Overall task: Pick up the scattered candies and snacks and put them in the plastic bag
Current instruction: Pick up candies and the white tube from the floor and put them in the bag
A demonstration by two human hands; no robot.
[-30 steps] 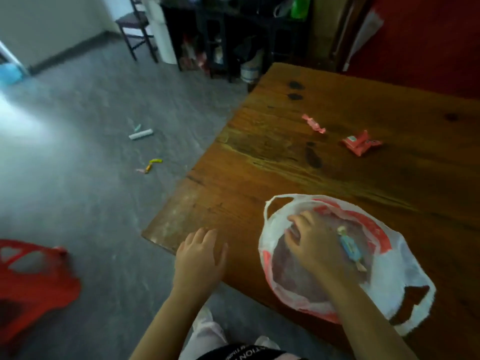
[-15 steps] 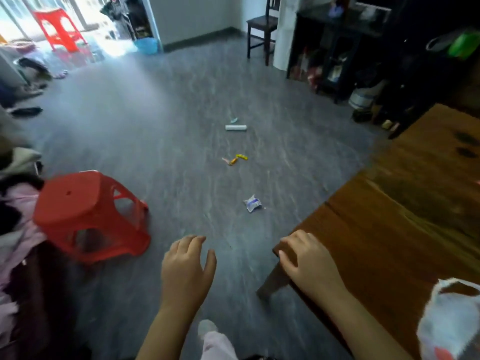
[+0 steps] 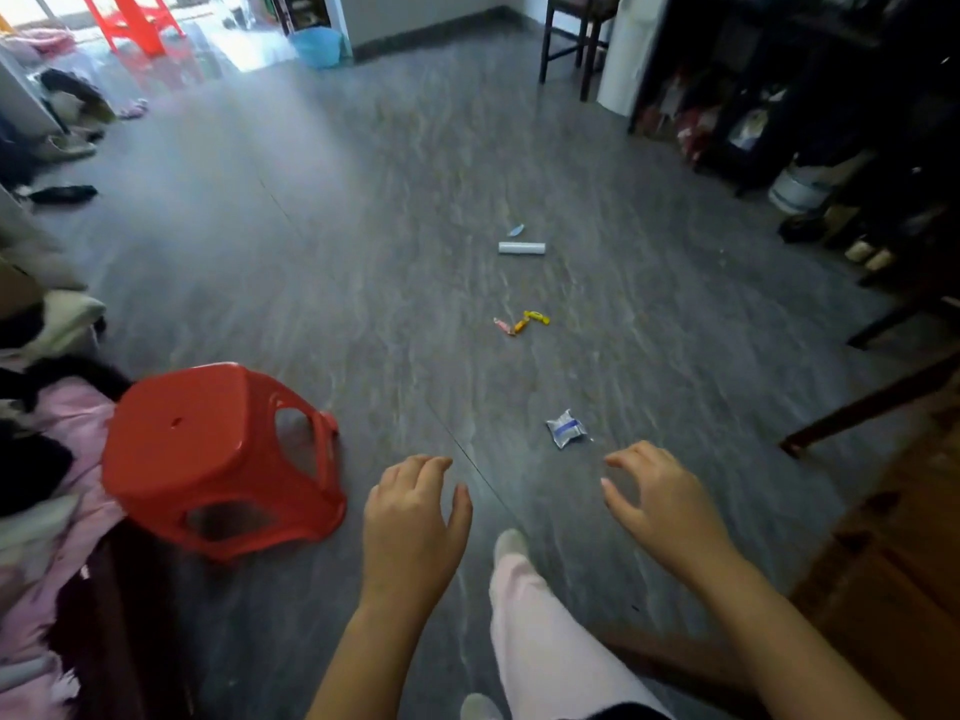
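Snacks lie scattered on the grey floor. A silver and blue packet (image 3: 567, 428) is nearest, just beyond my right hand (image 3: 662, 504). Farther off lie a yellow candy (image 3: 536, 317) and a pink and orange candy (image 3: 510, 326) side by side, then a white tube-shaped snack (image 3: 521, 247) and a small blue wrapper (image 3: 516, 230). My left hand (image 3: 413, 527) hangs over the floor with relaxed fingers and holds nothing. The fingers of my right hand are loosely curled and hold nothing. The plastic bag is out of view.
A red plastic stool (image 3: 218, 459) stands on the left beside a heap of clothes (image 3: 36, 459). The wooden table's edge (image 3: 893, 589) and leg are at the right. Dark shelves (image 3: 779, 111) and a chair (image 3: 576, 23) stand at the back right. My leg (image 3: 540, 631) in pink trousers steps forward.
My view has swung from the table and bag to the floor. My right hand came out of the bag and off the table edge, and both hands now hover above the floor.
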